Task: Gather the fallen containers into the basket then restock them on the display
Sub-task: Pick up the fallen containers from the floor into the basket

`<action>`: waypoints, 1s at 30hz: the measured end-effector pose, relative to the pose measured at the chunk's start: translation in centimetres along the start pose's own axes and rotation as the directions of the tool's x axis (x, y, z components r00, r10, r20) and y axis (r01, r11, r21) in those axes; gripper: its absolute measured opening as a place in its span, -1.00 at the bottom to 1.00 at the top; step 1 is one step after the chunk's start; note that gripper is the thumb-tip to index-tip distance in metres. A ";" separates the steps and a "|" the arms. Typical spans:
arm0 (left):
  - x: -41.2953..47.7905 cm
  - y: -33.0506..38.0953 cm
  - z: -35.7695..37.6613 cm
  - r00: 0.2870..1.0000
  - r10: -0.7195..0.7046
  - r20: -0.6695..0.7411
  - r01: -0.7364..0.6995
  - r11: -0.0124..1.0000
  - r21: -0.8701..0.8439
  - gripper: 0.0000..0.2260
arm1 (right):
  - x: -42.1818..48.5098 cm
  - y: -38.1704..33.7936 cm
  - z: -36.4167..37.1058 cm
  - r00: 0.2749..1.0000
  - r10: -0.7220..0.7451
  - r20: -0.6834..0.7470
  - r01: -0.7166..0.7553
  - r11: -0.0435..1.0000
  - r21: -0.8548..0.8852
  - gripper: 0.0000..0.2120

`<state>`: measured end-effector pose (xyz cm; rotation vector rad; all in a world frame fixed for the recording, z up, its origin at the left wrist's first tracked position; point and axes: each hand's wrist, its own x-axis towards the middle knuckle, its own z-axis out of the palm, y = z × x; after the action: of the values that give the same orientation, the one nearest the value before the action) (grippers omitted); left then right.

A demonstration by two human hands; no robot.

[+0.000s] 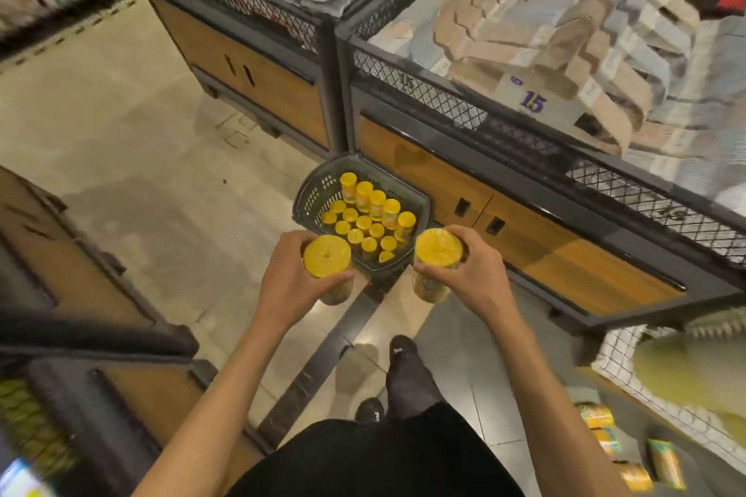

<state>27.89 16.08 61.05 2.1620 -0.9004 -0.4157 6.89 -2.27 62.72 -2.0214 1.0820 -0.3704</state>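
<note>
A grey plastic basket (313, 196) stands on the shop floor, holding several upright yellow-lidded containers (365, 220). My left hand (288, 278) grips one yellow-lidded container (327, 256) just left of the basket's near edge. My right hand (464, 274) grips a second yellow-lidded container (438, 248) at the basket's near right corner. Both held containers are upright and lifted well above the floor. At the lower right a display shelf (629, 412) holds a few similar yellow containers (595, 416), blurred.
Wood-fronted display bins with black mesh rims (424, 93) stand right behind the basket, filled with folded bags and a "15" price sign (533, 101). Another dark display unit (80, 315) is on the left. My feet in black shoes (403, 359) stand on the tiled floor.
</note>
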 end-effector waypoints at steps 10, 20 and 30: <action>13.4 -2.4 -0.1 0.999 -0.052 0.011 0.051 0.997 0.062 -0.38 | 13.5 -0.8 5.0 0.996 0.051 0.067 -0.053 0.998 0.033 -0.25; 27.2 -5.5 2.3 0.979 -0.092 0.183 0.064 0.986 0.152 -0.32 | 25.5 -1.5 9.4 0.980 0.131 0.150 -0.130 0.991 -0.016 -0.38; 38.4 -13.0 6.4 0.903 -0.105 0.416 0.004 0.972 0.236 -0.34 | 33.6 1.3 18.4 0.943 0.272 0.191 -0.249 0.959 -0.134 -0.27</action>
<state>57.53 -8.38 46.65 2.3563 -1.1753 -0.8778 36.55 -20.11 46.36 -1.9264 1.2390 0.0373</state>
